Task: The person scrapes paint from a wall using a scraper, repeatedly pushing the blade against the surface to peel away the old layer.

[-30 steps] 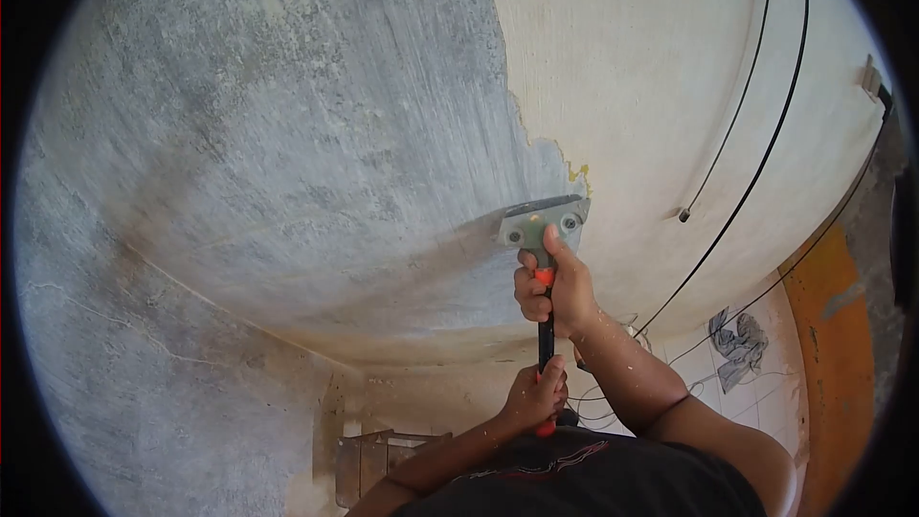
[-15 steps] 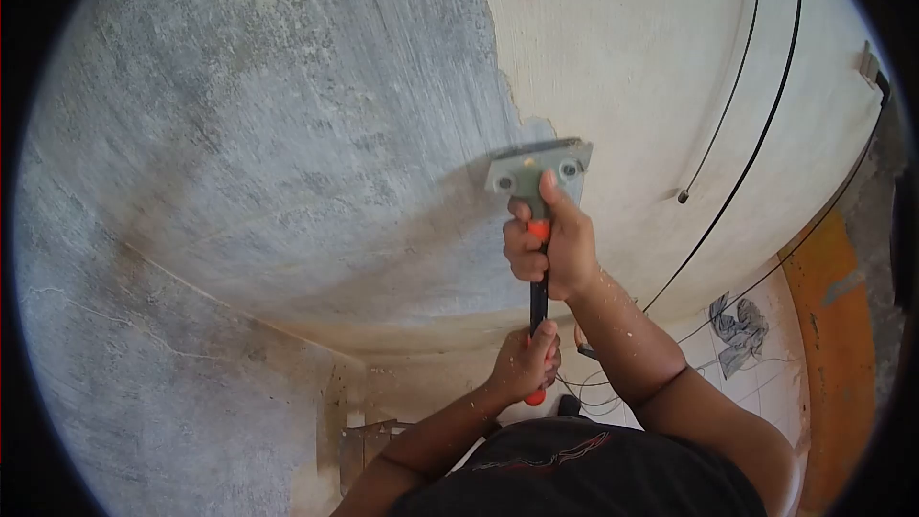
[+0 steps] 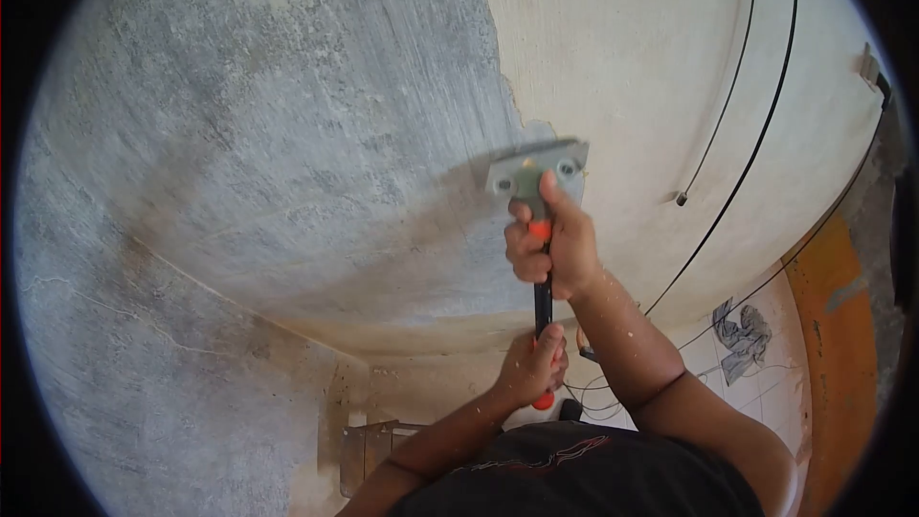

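Observation:
A long-handled wall scraper [image 3: 538, 177] with a wide metal blade and a black and orange handle is in both of my hands. My right hand [image 3: 567, 247] is wrapped round the upper handle just under the head, its thumb pressed along the neck. Lower down, my left hand [image 3: 532, 367] grips the orange end of the handle. The blade lies against the wall at the ragged border between cream paint [image 3: 622, 57] and the scraped grey surface [image 3: 364, 115]. Pale flakes dot my right forearm.
Black cables [image 3: 766, 124] hang down the painted wall on the right. A crumpled grey plastic bag [image 3: 743, 340] lies on the tiled floor near an orange panel [image 3: 831, 325]. A wooden stool or frame [image 3: 359, 455] stands low at left, near the wall corner.
The scraper's handle and my left hand have shifted slightly to the right and down. The blade stays at nearly the same spot, and both hands keep their grip.

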`<act>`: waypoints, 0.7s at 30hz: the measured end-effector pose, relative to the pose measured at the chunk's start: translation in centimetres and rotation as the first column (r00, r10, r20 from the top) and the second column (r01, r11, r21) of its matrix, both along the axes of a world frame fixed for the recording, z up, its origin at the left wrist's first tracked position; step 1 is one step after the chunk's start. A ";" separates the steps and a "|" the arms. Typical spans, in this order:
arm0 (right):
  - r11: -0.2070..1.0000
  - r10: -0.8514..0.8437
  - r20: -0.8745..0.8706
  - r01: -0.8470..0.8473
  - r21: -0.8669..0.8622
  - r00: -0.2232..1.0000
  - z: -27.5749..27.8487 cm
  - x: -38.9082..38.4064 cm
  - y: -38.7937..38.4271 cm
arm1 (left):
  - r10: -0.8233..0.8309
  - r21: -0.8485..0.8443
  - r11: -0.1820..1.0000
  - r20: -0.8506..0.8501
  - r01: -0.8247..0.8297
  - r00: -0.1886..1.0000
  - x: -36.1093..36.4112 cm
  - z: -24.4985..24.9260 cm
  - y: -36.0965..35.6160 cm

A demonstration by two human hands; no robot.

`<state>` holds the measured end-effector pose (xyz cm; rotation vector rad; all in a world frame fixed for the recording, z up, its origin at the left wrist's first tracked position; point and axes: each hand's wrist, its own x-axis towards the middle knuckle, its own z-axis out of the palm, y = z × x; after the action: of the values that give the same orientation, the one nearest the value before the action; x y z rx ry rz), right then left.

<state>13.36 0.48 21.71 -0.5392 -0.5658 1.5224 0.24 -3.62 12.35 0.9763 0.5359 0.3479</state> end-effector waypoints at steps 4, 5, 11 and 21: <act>0.993 0.041 0.020 -0.039 -0.113 0.999 -3.0 -0.4 -0.2 | 0.008 -0.134 0.991 -0.062 -0.016 0.998 0.2 -2.2 -0.9; 0.994 0.000 0.076 0.009 -0.111 0.997 -3.0 -0.3 0.0 | 0.008 -0.084 0.996 -0.051 -0.012 0.999 0.3 -2.3 -0.3; 0.971 -0.209 0.384 0.145 0.188 0.899 -0.9 1.2 0.0 | -0.010 0.068 0.998 0.062 0.006 0.998 0.6 -0.5 2.6; 0.960 -0.244 0.737 0.052 0.274 0.630 -14.5 -0.2 -11.3 | 0.068 0.503 0.854 0.149 -0.135 0.986 2.2 -3.3 2.9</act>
<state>13.17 -10.79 7.24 -1.0408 -1.3112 0.9846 2.48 -0.76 9.09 1.4339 0.3831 0.6672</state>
